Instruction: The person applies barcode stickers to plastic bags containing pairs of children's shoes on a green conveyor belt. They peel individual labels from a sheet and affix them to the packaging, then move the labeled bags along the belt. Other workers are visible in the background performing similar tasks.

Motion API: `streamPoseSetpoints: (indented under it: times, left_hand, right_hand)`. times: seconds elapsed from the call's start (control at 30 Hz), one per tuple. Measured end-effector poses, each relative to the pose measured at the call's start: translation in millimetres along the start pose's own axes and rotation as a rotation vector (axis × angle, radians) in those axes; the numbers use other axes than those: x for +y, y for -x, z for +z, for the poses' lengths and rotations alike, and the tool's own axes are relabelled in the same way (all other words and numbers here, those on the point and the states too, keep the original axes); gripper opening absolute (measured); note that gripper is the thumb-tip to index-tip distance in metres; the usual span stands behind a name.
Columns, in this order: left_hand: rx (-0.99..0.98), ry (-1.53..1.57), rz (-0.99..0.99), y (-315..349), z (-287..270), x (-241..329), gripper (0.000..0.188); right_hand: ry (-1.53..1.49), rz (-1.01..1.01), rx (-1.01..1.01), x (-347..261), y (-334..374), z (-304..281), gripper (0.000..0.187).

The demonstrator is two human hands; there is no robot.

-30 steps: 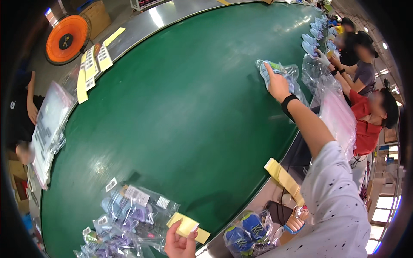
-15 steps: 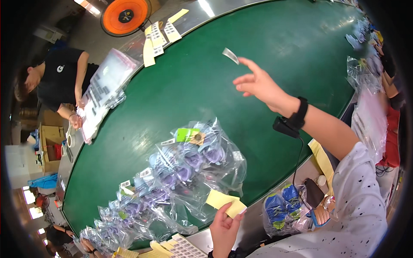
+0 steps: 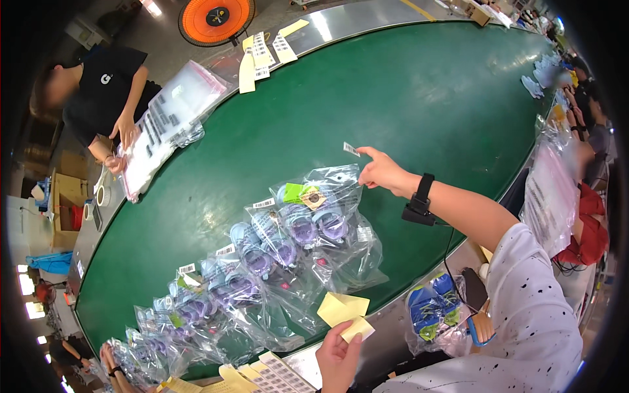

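My left hand point(image 3: 339, 359), at the lower middle, pinches folded yellow label backing paper point(image 3: 343, 306) between thumb and fingers. A small white barcode sticker point(image 3: 352, 149) hangs at the index fingertip of my right hand point(image 3: 386, 173). That hand's other fingers curl in at the upper right corner of the nearest clear plastic bag point(image 3: 357, 252); whether they touch it, I cannot tell. Inside the bag lies a pair of light blue and purple shoes point(image 3: 318, 226) with a green tag point(image 3: 293, 192). Several more bagged pairs overlap in a row to the lower left, some with barcode stickers.
A green table point(image 3: 275, 124) with a metal rim carries the bags. Sticker sheets point(image 3: 282, 373) lie at the near edge, others point(image 3: 262, 56) at the far edge. Bagged blue shoes point(image 3: 432, 304) sit near my right arm. Across the table, a person handles stacked plastic bags point(image 3: 173, 111).
My right hand has come down toward the upper corner of the nearest bag, with the sticker still at its fingertip. My left hand keeps the yellow paper. The whole view has shifted slightly.
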State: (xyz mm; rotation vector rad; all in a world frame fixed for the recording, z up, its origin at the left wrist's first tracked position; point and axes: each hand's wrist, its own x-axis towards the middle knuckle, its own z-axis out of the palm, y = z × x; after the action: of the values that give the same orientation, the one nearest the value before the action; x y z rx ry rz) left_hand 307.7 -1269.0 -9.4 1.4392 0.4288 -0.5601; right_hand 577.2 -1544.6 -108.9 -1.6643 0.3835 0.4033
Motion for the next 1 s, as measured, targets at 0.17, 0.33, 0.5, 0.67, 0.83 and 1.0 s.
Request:
streamPoseSetpoints:
  times: [0.17,0.33,0.5,0.67,0.83,1.0]
  left_hand:
    - [0.008,0.044,0.041,1,-7,-12,0.03]
    - [0.011,0.041,0.041,6,-16,-19,0.03]
    - [-0.002,0.038,0.032,8,-20,-30,0.029]
    - [0.016,0.046,0.031,11,-18,-34,0.028]
    - [0.024,-0.006,0.049,13,-16,-43,0.029]
    - [0.051,-0.024,0.032,15,-15,-64,0.023]
  right_hand:
    - [-0.185,-0.15,0.214,-14,-13,-15,0.022]
    - [-0.13,0.081,-0.042,-30,-24,-6,0.007]
    - [-0.101,0.175,-0.097,-20,-33,3,0.009]
    - [-0.153,0.187,-0.062,-9,-38,18,0.008]
    - [-0.019,0.06,-0.01,3,-38,22,0.019]
    - [0.371,-0.266,0.154,-31,14,21,0.035]
